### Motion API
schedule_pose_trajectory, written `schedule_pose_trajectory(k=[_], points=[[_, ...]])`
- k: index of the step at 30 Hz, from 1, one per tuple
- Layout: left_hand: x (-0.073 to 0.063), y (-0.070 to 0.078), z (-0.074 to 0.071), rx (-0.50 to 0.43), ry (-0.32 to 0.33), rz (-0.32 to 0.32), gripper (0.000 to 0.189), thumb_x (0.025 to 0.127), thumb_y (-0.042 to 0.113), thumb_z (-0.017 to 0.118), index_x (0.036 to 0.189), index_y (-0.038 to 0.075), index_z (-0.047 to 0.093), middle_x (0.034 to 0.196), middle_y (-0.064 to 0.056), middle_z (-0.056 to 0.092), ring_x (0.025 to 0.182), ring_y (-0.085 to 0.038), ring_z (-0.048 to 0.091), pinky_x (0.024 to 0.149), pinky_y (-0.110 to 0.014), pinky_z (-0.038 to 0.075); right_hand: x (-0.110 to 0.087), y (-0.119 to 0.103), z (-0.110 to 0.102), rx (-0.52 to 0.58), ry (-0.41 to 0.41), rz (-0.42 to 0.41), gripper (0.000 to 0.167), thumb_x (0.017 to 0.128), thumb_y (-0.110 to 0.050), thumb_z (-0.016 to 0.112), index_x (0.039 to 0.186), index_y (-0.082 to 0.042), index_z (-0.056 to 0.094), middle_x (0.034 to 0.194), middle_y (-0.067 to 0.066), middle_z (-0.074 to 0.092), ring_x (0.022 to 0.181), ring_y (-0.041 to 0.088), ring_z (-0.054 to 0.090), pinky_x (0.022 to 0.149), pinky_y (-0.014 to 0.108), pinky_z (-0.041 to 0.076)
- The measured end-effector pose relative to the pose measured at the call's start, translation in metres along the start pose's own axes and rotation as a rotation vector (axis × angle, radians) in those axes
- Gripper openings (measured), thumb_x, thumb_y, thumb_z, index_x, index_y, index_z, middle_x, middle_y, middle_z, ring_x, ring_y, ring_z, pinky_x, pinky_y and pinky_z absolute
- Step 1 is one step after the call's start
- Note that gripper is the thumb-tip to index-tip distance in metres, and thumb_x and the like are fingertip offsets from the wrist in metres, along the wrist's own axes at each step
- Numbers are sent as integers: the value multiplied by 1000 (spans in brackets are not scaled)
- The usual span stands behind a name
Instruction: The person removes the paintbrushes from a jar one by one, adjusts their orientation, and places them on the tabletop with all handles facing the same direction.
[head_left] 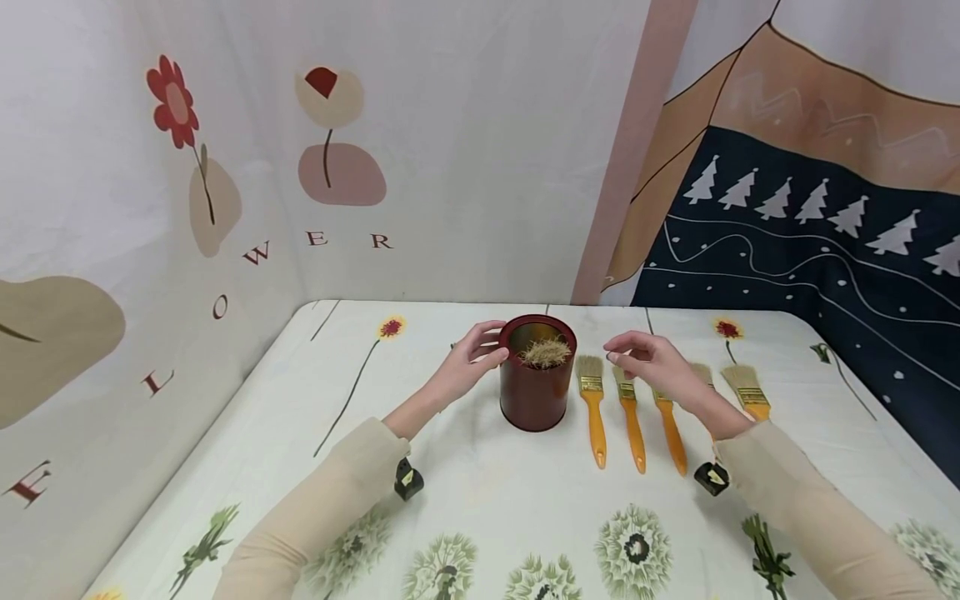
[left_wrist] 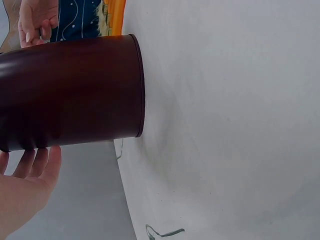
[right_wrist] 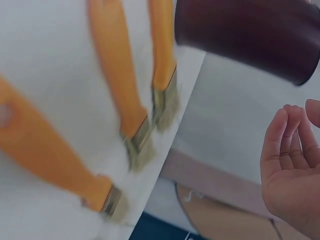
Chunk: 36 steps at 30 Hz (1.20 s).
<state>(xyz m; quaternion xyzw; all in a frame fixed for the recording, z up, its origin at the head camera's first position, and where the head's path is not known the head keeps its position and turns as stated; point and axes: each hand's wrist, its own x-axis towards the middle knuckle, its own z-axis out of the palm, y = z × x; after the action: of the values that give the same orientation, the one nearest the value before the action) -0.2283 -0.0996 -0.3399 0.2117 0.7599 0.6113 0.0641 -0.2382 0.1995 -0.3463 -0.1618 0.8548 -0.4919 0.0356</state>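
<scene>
A dark red can [head_left: 534, 396] stands upright on the table, with a tan bristly clump [head_left: 546, 353] showing inside its mouth. My left hand [head_left: 471, 357] is at the can's left side near the rim, fingers and thumb gently bent. In the left wrist view its fingertips [left_wrist: 52, 152] meet the can wall. To the can's right, my right hand [head_left: 660, 367] hovers above a row of paintbrushes [head_left: 596, 429] with orange handles and pale bristles. Its fingers are loosely curved and hold nothing. The right hand and forearm partly cover several of the brushes.
A white cloth [head_left: 450, 475] printed with flowers and dandelion heads covers the table. Behind the table hangs a pale curtain [head_left: 465, 167] with flower prints. A dark blue panel with white trees [head_left: 810, 225] is at the right.
</scene>
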Motion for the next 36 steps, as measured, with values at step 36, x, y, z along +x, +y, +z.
schedule_pose_trajectory(k=[36], points=[[0, 0, 0, -2, 4, -5, 48, 90, 13, 52, 133, 4, 32, 129, -17, 39, 117, -26, 39, 90, -35, 39, 10, -43, 38, -50, -29, -324, 30, 81, -19, 65, 110, -9, 63, 79, 3, 50, 68, 20, 45, 53, 25, 39]])
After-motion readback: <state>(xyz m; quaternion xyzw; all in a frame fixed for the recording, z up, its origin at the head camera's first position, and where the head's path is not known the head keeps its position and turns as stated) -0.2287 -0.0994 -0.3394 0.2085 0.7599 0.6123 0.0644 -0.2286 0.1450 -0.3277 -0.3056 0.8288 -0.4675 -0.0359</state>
